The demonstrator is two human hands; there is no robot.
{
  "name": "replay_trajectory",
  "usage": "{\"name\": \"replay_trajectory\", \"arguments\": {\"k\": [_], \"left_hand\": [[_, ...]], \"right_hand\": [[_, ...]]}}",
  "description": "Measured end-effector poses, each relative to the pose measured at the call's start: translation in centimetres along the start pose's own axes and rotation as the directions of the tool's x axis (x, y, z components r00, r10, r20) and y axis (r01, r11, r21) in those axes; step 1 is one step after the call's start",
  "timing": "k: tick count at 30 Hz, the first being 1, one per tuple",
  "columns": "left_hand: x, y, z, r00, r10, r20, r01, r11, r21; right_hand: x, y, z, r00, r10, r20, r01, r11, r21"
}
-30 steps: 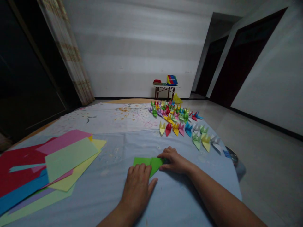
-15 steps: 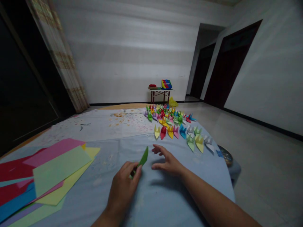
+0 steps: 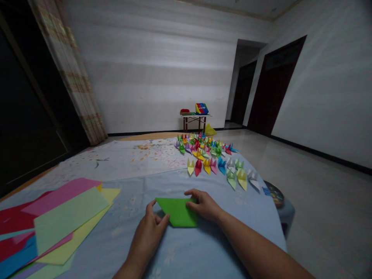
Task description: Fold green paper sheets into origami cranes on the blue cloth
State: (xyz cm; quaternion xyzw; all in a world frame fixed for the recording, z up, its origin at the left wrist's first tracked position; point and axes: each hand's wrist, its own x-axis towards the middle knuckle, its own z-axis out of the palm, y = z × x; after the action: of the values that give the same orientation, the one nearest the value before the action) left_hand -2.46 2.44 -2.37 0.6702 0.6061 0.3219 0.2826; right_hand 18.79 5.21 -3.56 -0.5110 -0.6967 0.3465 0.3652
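The folded green paper [image 3: 181,213] is between the person's two hands, over the pale blue cloth [image 3: 116,228], its broad face toward the viewer and its pointed corner at the upper left. Whether its lower edge touches the cloth cannot be told.

The right hand [image 3: 207,206] is at the right end of the green paper and clamps its upper right corner, the thumb lying across the near face and the forefinger along the far side, just past the top edge. The left hand [image 3: 148,228] is at the slanted left edge of the green paper: the forefinger reaches the pointed corner, the thumb meets the edge lower down, and the two digits stand apart. Whether they pinch the paper cannot be told.

Well to the left of the green paper is an overlapping pile of coloured sheets [image 3: 71,213], with a pale green sheet on top. Beyond the green paper and to its right stand the folded paper cranes [image 3: 198,167], some in a loose row, others in a denser cluster farther off. Directly beyond the green paper, past the blue cloth, spreads a white flowered cloth [image 3: 122,159].
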Motion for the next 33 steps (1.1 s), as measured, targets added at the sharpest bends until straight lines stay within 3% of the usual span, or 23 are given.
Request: {"name": "replay_trajectory", "arguments": {"k": [3, 6, 10, 12, 17, 21, 23, 33], "left_hand": [[-0.4, -0.2, -0.3, 0.988, 0.128, -0.085, -0.100, 0.955, 0.280], [-0.6, -0.6, -0.2, 0.907, 0.394, -0.147, -0.290, 0.839, 0.461], [-1.0, -0.9, 0.2, 0.835, 0.550, 0.026, -0.477, 0.700, 0.531], [-1.2, -0.8, 0.3, 0.829, 0.552, 0.092, -0.514, 0.685, 0.517], [-1.7, -0.3, 0.2, 0.866, 0.487, 0.117, -0.478, 0.734, 0.483], [-2.2, 0.1, 0.1, 0.896, 0.428, 0.119, -0.434, 0.786, 0.441], [-2.3, 0.3, 0.1, 0.903, 0.414, 0.117, -0.423, 0.802, 0.422], [-2.2, 0.3, 0.0, 0.909, 0.394, 0.134, -0.414, 0.824, 0.386]], "right_hand": [[0.0, 0.1, 0.1, 1.000, -0.008, 0.013, 0.010, 0.988, -0.155], [0.0, -0.1, 0.4, 0.999, -0.033, 0.023, 0.038, 0.962, -0.271], [-0.1, -0.6, 0.6, 0.996, -0.090, 0.027, 0.094, 0.944, -0.317], [-0.2, -0.8, 0.4, 0.992, -0.120, 0.035, 0.125, 0.947, -0.295], [-0.6, -0.4, -0.6, 0.978, -0.155, 0.140, 0.175, 0.973, -0.149], [-1.0, 0.5, -1.2, 0.933, -0.236, 0.273, 0.267, 0.960, -0.084], [-1.1, 0.8, -1.4, 0.918, -0.275, 0.287, 0.308, 0.948, -0.077], [-1.2, 0.4, -2.3, 0.914, -0.270, 0.303, 0.366, 0.871, -0.328]]}}
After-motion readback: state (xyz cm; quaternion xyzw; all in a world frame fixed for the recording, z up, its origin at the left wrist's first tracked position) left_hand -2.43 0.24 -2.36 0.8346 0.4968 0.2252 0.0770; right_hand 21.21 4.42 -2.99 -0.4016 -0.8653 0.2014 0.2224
